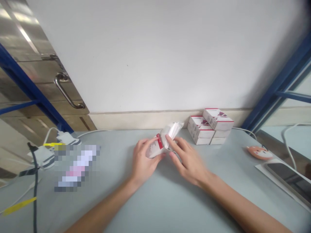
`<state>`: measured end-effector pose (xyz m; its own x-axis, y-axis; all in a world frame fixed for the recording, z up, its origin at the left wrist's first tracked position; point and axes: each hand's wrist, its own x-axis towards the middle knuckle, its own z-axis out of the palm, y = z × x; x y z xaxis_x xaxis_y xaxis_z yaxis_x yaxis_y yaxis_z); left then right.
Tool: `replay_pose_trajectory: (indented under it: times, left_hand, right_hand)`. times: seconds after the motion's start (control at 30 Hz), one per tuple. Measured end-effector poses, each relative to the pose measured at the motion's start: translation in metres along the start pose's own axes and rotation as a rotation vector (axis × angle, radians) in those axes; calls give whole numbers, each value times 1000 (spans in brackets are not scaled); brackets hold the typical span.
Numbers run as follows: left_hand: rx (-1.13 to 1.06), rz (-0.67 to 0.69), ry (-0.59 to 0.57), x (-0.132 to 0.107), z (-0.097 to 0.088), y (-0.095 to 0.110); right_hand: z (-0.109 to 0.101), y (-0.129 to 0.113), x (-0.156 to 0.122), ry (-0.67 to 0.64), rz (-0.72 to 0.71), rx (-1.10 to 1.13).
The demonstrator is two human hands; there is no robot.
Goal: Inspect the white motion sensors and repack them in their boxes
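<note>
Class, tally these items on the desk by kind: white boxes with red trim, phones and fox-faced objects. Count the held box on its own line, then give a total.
Stacked red-trimmed white boxes: 5
Red-trimmed white box in the left hand: 1
Phone: 1
Orange fox-faced object: 1
Total: 8

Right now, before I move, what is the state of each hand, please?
Left hand: closed, holding a white carton with a red band.
Right hand: partly open, fingertips touching the carton's plastic wrapping.
</note>
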<state>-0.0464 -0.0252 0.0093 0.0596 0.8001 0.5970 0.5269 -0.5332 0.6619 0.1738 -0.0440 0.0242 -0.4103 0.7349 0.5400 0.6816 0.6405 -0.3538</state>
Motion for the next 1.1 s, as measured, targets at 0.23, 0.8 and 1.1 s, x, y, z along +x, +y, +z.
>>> replay_pose_trajectory:
  times: [0.23,0.8,1.1]
  left_hand:
    - [-8,-15,15,1,0,-2]
    - [-105,-1,7,-1,1,8]
    - [-96,-69,13,1,2,4]
  right_hand:
    - [-2,6,-1,6,-106,5]
    - [-3,-3,-3,97,-137,-105]
    - [3,4,-5,127,57,263]
